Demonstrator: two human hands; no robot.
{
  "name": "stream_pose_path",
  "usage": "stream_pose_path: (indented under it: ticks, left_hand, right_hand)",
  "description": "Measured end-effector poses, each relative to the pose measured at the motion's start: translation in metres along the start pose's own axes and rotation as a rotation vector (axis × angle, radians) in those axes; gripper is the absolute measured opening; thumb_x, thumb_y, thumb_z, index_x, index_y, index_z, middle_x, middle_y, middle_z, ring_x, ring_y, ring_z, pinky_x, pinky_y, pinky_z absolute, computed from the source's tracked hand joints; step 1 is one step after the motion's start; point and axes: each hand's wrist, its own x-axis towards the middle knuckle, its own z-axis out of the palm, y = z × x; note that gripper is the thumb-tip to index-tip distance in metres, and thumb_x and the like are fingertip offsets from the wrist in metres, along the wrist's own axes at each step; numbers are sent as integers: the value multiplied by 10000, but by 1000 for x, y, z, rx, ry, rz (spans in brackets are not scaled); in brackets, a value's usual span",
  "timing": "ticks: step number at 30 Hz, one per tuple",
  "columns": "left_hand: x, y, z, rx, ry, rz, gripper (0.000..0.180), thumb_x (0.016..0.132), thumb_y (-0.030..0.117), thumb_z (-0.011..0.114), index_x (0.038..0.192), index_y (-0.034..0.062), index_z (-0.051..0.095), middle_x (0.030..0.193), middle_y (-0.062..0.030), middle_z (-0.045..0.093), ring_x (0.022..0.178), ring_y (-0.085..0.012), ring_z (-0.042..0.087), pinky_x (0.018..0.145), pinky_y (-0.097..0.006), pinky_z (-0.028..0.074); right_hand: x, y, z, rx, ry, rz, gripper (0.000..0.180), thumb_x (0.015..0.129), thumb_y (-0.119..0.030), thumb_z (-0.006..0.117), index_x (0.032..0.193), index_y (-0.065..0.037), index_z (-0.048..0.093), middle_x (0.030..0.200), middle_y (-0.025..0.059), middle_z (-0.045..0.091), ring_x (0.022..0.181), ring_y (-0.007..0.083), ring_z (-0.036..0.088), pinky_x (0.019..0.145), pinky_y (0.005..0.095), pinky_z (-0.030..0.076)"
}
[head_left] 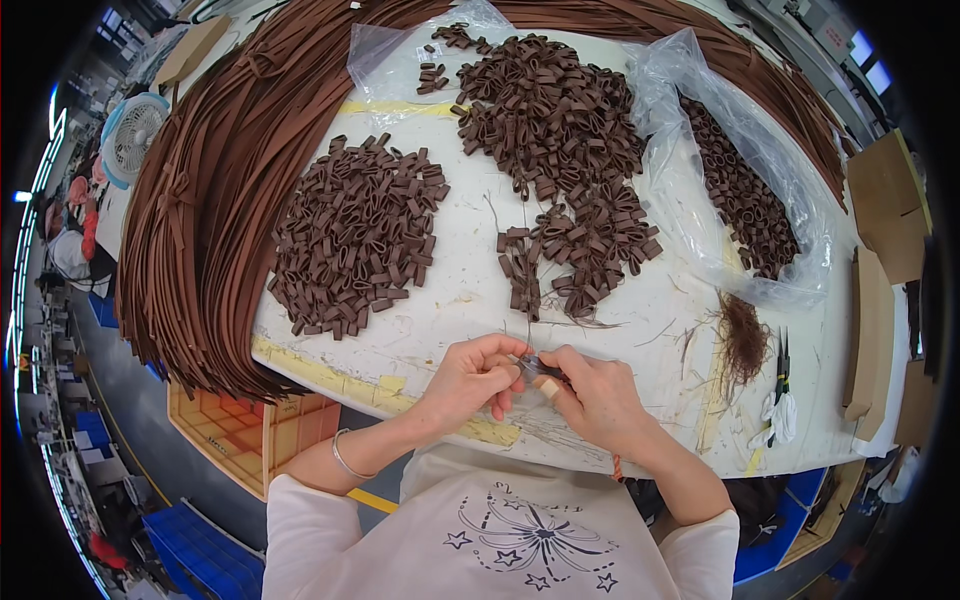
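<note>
Near the table's front edge my left hand (470, 382) is closed in a pinch, with a thin thread (529, 328) running up from its fingertips toward a small string of brown loops (522, 270). My right hand (600, 396) is closed round a small dark tool (548, 367) that looks like thread snips, its tip beside the left fingertips. A bandage or tape wraps one right finger. What exactly lies between the left fingertips is hidden. Beyond the hands spreads a large pile of brown strap loops (560, 120), and a second loose pile (355, 235) lies to the left.
Long brown straps (215, 190) curve round the table's left and far sides. Clear plastic bags (680, 180) lie at the back and right, one with more loops. A tangle of thread (743, 335) and black-handled scissors or tweezers (783, 365) rest at right. Cardboard (868, 335) stands beyond.
</note>
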Motion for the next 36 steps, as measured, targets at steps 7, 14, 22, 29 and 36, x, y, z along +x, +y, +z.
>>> stream_pose_path:
  ticks: [7,14,22,29,36]
  left_hand:
    - [-1,4,3,23,27,-18,194,804,18,473,980,-30,539,668,-63,572,498,-80,518,407,-196,428]
    - [0,4,2,16,4,-10,207,809,23,479,1006,-19,528,673,-60,574,511,-78,523,421,-198,436]
    - [-2,12,-9,380,-124,147,415,841,1,432,1228,42,289,831,-76,577,638,-78,544,559,-202,471]
    - [-3,13,-10,623,-155,344,468,806,1,423,1246,75,280,834,-96,608,653,-182,580,598,-288,466]
    - [2,5,-18,880,-90,700,527,767,-54,484,1236,38,261,835,-110,612,639,-225,594,565,-285,472]
  right_hand:
    - [-2,1,5,-122,34,-65,169,819,-211,522,867,-63,457,640,68,550,470,241,537,391,346,382]
    - [-2,2,7,-142,45,-73,164,821,-199,519,867,-53,458,651,76,564,480,231,546,396,341,390]
    - [2,15,-13,1058,-350,520,224,845,-226,522,931,-26,471,632,36,527,425,41,384,374,203,297]
    - [9,9,-9,1181,-411,535,185,844,-211,522,914,-45,479,619,42,527,388,29,337,359,173,235]
    - [5,13,-10,1206,-383,504,162,838,-195,535,888,-52,479,615,29,521,419,26,361,371,171,241]
